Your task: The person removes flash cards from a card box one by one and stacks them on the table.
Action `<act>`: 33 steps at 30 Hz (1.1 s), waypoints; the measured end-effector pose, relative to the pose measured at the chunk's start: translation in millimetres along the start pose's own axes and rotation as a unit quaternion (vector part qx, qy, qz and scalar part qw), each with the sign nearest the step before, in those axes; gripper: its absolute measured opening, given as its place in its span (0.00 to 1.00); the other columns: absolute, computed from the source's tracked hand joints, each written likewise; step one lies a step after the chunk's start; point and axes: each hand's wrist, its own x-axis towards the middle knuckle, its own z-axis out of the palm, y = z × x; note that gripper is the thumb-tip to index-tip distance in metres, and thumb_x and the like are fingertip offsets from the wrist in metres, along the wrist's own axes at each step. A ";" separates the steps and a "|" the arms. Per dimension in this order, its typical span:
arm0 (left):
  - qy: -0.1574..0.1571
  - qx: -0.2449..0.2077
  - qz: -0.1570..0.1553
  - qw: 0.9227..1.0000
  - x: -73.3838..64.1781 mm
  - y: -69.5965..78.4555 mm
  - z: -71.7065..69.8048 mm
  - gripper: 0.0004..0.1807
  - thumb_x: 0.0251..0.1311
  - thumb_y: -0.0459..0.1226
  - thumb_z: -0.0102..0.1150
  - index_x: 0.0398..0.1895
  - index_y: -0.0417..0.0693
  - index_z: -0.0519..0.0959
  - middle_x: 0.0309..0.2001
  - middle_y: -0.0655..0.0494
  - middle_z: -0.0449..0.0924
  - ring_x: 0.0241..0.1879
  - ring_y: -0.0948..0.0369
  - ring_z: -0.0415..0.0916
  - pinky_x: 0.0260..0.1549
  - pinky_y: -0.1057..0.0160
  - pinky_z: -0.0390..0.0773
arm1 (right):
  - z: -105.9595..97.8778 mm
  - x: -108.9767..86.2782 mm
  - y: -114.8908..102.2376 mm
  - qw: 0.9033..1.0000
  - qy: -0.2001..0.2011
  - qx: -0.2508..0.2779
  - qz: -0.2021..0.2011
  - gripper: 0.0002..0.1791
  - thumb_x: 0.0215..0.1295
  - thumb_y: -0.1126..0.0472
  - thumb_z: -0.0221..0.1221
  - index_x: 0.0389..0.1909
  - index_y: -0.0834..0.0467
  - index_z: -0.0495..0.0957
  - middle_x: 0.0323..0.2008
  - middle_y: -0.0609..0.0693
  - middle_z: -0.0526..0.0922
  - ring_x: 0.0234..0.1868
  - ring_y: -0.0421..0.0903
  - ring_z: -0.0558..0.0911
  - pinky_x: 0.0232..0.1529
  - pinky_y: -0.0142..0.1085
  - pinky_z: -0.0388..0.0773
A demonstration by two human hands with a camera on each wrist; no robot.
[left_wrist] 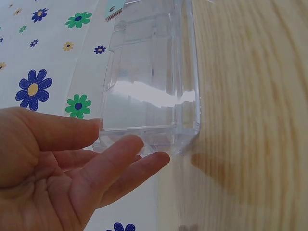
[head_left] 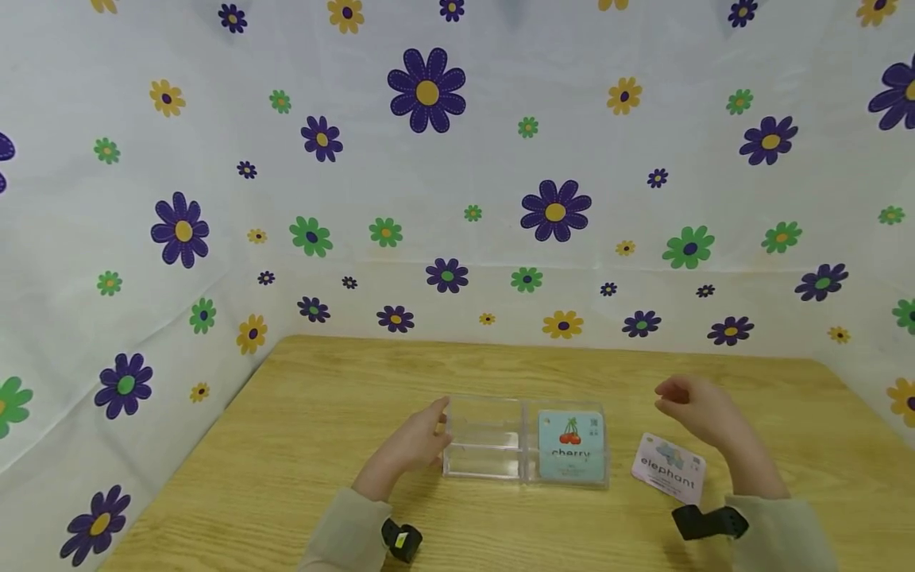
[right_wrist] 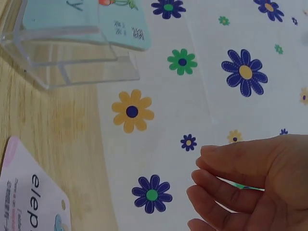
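A clear plastic two-compartment box (head_left: 483,449) stands on the table, its left compartment showing no cards. Cards with a blue cherry card (head_left: 571,461) on top sit in the right compartment. My left hand (head_left: 411,441) is at the box's left end, fingertips against its edge and fingers only gently bent, as the left wrist view also shows. Above and behind a pink elephant card (head_left: 668,467), which lies tilted on the table, my right hand (head_left: 704,411) hovers with loosely curled fingers and nothing between them.
The wooden table (head_left: 343,381) runs back to a white cloth (head_left: 472,167) with printed flowers, which also hangs along both sides. Black straps (head_left: 708,522) with wrist cameras sit at the cuffs of both sleeves.
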 end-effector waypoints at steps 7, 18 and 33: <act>0.001 -0.007 0.000 1.000 0.3 0.1 0.3 0.31 0.60 0.26 0.46 0.64 0.30 0.48 0.55 0.30 0.60 0.37 0.51 0.73 0.26 0.60 0.76 | 3.4 -3.3 -24.2 0.998 0.040 -0.006 -0.049 0.11 0.58 0.65 0.56 0.39 0.68 0.75 0.33 0.57 0.78 0.36 0.54 0.76 0.36 0.46 0.74; 0.004 -0.006 0.005 1.000 0.5 0.8 -0.1 0.31 0.59 0.26 0.46 0.64 0.30 0.48 0.55 0.30 0.61 0.35 0.53 0.73 0.25 0.61 0.75 | 18.3 -5.0 -42.0 0.990 0.089 0.014 -0.106 0.12 0.55 0.67 0.58 0.40 0.69 0.75 0.35 0.60 0.79 0.37 0.55 0.77 0.39 0.48 0.73; 0.006 -0.006 0.009 1.000 -0.7 1.4 0.9 0.31 0.59 0.25 0.47 0.64 0.29 0.49 0.54 0.29 0.62 0.36 0.50 0.74 0.25 0.59 0.76 | 39.4 -0.1 -42.0 0.988 0.092 0.024 -0.119 0.12 0.53 0.68 0.61 0.38 0.67 0.76 0.35 0.57 0.79 0.37 0.53 0.76 0.40 0.47 0.72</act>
